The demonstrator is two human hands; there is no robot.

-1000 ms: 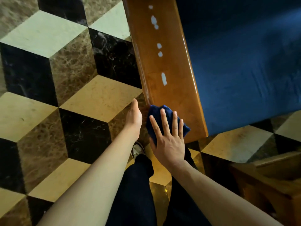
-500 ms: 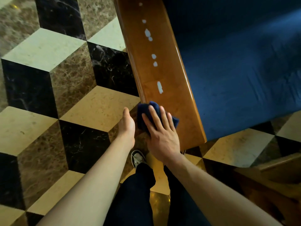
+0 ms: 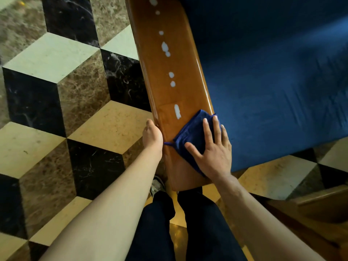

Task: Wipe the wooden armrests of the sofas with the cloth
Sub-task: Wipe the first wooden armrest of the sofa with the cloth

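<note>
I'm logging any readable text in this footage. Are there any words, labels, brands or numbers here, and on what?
None can be read. The cloth, the wooden armrest, the blue sofa cushion, the floor tiles and the shoe show no print or label. The pale marks on the armrest are spots, not letters.

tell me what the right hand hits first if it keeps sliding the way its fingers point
Probably the inner edge of the armrest, then the blue seat cushion; the right hand points up and slightly right.

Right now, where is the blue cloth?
In the head view, the cloth lies on the wooden armrest, under the right hand, beside the blue cushion.
</note>
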